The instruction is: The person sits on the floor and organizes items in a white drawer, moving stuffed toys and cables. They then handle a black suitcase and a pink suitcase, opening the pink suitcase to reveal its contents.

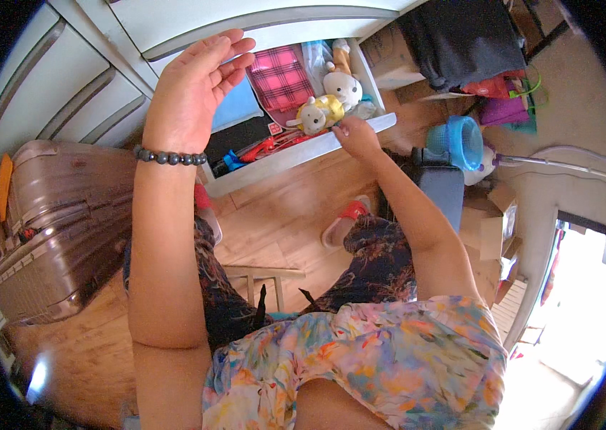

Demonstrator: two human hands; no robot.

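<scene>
Where the white cabinet [260, 18] fills the top of our view, its lower drawer [274, 165] stands pulled out over the wooden floor [267, 222]. To the left of the drawer we see a large brown suitcase [74, 229]. The drawer lies right at our right hand [358, 137]: the fingers [344, 131] bend at the top edge of its front board, toward the right end, and touch it, though we cannot tell whether they clasp the board or only rest there. Our left hand [192, 79] shows over the drawer's back left part, its fingers free and loosely curled, holding nothing; how high it hangs above the drawer we cannot tell.

Our left forearm runs nearly straight up the view, the palm turned toward the right and the fingertips pointing up and to the right. Our right arm bends at the elbow and slants inward to the board.

Inside the drawer, a pink and black plaid item [281, 79] lies toward the back, just beside a light blue flat item [235, 106]. A white plush toy [343, 90] and a smaller one in yellow [315, 115] sit near our right fingers. Dark beads [170, 157] circle our left wrist.
</scene>
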